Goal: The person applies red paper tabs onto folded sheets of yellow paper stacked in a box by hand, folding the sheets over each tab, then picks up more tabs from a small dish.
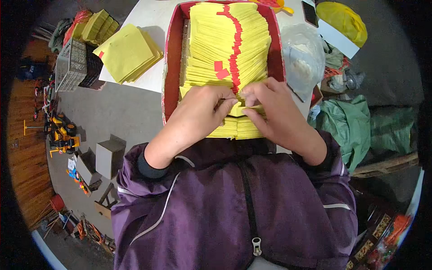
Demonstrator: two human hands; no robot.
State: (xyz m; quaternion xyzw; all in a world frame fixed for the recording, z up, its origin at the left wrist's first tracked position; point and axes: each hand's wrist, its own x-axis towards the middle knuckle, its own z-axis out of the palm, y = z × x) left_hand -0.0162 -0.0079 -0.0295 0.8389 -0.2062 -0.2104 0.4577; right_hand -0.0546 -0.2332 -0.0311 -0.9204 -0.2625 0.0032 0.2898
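Note:
A red-walled box [170,67] is packed with upright yellow paper sheets [254,31]. A ragged line of red tabs [237,40] runs down the middle of the sheets. Two loose red pieces [218,66] lie on top. Over the box's near end, my left hand [198,108] is closed, thumb and finger pinched at a yellow paper. My right hand [281,112] faces it, with the edge of the same yellow paper [234,109] between thumb and fingers. The fingertips of both hands almost meet beside the red line. My fingers partly hide the paper.
On the white table [150,13], a yellow paper stack [128,54] lies left of the box. To the right are a clear plastic bag [303,54], a phone [309,12] and a yellow cloth-like item [344,22]. A crate [70,65] and cardboard boxes [110,157] stand left.

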